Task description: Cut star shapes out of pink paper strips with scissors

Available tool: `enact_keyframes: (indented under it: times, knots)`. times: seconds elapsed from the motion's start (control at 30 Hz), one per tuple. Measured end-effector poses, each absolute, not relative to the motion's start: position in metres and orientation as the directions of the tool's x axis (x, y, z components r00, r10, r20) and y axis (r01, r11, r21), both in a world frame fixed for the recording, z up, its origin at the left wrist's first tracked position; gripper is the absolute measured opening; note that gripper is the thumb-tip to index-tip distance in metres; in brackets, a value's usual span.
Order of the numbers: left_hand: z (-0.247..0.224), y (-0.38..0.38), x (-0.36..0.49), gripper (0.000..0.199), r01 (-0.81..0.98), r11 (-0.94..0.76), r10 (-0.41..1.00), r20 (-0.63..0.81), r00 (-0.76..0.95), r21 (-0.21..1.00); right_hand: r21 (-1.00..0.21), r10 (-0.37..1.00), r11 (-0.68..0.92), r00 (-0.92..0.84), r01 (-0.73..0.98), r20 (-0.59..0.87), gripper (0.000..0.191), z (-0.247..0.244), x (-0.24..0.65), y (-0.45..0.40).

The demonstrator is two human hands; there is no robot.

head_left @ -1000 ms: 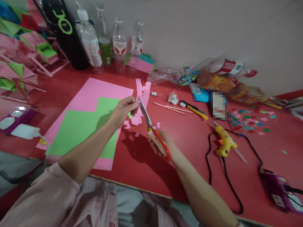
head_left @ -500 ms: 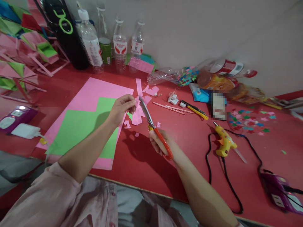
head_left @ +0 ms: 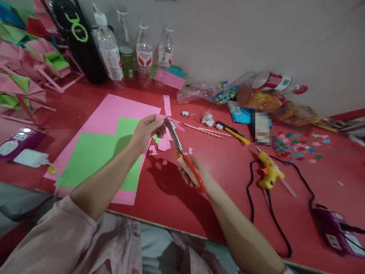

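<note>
My left hand [head_left: 147, 131] pinches a small piece of pink paper [head_left: 160, 117] between thumb and fingers. In my right hand [head_left: 189, 171] are scissors [head_left: 176, 137] with red and yellow handles, their blade tips at the paper beside my left fingertips. Below the blades lie pink paper scraps [head_left: 164, 143], partly hidden by the scissors and my left hand. A few small pink stars [head_left: 188, 150] rest near my right hand. Under my left forearm a green sheet [head_left: 97, 156] lies on a larger pink sheet [head_left: 114, 106].
Several bottles [head_left: 144, 57] and a black flask [head_left: 82, 45] stand along the wall. On the right are a yellow glue gun [head_left: 268, 171] with its cord, scattered paper stars [head_left: 302, 146] and a purple power strip [head_left: 336, 232]. Folded paper models [head_left: 42, 57] crowd the far left.
The larger pink piece at my left fingertips has gone from there, leaving a small bit in my pinch. A white block behind the scraps now shows. The scissors have shifted slightly left.
</note>
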State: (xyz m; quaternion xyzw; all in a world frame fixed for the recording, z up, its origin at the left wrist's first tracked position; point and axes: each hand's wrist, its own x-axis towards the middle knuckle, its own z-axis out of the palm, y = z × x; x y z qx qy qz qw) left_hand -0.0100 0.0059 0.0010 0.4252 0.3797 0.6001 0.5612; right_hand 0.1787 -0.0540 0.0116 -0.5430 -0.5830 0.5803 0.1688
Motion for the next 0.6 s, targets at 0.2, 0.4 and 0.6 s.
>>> enact_keyframes:
  times: [0.2,0.4,0.6]
  knots:
    - [0.0009,0.0067,-0.0114,0.012,-0.370,-0.129,0.990,0.101,-0.094,0.920,-0.850,0.816,-0.261,-0.365,0.457,-0.448,0.046,0.0113,0.1797,-0.0531]
    - [0.0039,0.0073,-0.0134,0.014,-0.328,-0.146,0.988,0.119,-0.100,0.933,-0.842,0.777,-0.271,-0.410,0.466,-0.477,0.047,0.0107,0.1832,-0.0509]
    - [0.0040,0.0085,-0.0164,0.015,-0.291,-0.153,0.987,0.134,-0.085,0.944,-0.844,0.763,-0.263,-0.434,0.467,-0.478,0.046,0.0090,0.1865,-0.0493]
